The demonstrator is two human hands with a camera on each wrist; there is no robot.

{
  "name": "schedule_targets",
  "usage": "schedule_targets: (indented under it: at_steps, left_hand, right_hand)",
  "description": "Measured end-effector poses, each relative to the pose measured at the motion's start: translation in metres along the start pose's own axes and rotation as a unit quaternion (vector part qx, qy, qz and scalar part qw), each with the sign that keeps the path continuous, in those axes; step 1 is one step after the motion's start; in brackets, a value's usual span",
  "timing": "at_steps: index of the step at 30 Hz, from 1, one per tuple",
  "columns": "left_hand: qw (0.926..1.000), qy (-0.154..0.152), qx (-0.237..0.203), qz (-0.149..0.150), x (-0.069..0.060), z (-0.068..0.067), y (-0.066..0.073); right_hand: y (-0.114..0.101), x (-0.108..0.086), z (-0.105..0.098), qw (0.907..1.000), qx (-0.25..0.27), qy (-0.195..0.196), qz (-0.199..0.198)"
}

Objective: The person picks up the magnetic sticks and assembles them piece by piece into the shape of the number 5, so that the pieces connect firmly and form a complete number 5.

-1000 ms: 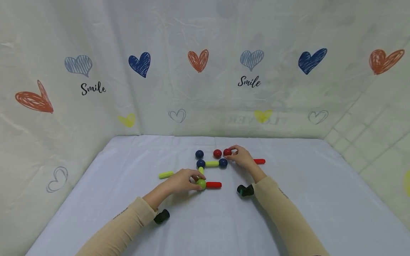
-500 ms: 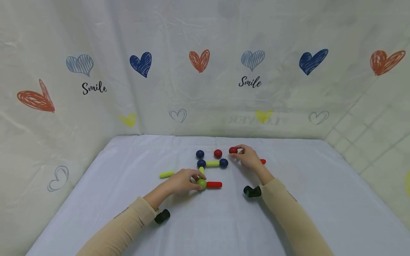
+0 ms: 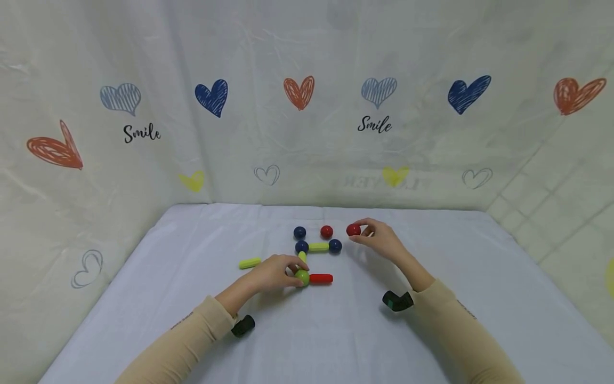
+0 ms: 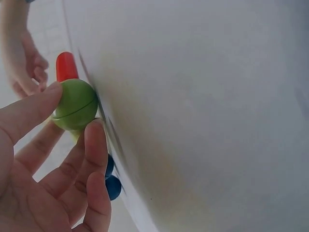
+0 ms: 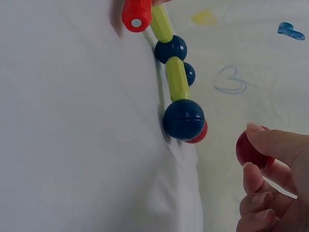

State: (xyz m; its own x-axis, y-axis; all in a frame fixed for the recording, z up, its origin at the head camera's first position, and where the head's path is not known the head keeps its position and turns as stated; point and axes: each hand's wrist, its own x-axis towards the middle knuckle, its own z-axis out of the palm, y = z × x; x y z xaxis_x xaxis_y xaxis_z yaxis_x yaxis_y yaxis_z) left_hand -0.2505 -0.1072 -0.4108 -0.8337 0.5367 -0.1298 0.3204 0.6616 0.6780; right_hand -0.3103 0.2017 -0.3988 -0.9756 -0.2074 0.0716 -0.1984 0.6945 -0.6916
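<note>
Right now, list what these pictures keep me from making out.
Head view: lettering on the left sleeve, too small to read.
Left wrist view: lower end of the red stick, behind the green ball.
Right wrist view: much of the unheld red ball, behind a blue ball; part of the red stick, cut off by the top edge.

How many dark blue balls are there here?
3: a rear dark blue ball, plus a left ball and a right ball at opposite ends of one yellow-green stick.
</note>
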Motion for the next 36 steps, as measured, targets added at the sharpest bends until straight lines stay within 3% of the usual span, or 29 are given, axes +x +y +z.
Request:
schedule_targets:
  at_steps: [19,36]
  left_hand:
    - [1.0000,-0.004,0.001,0.005,0.000,0.000,-0.001]
    - [1.0000,-0.001,0.006,-0.006,0.001,0.000,0.000]
  right_hand:
    - [0.011,-0.038,0.005,0.9914,0.006,-0.094,-0.090]
    - [0.012,-0.046,0.021,0.9769,-0.012,-0.178,-0.118]
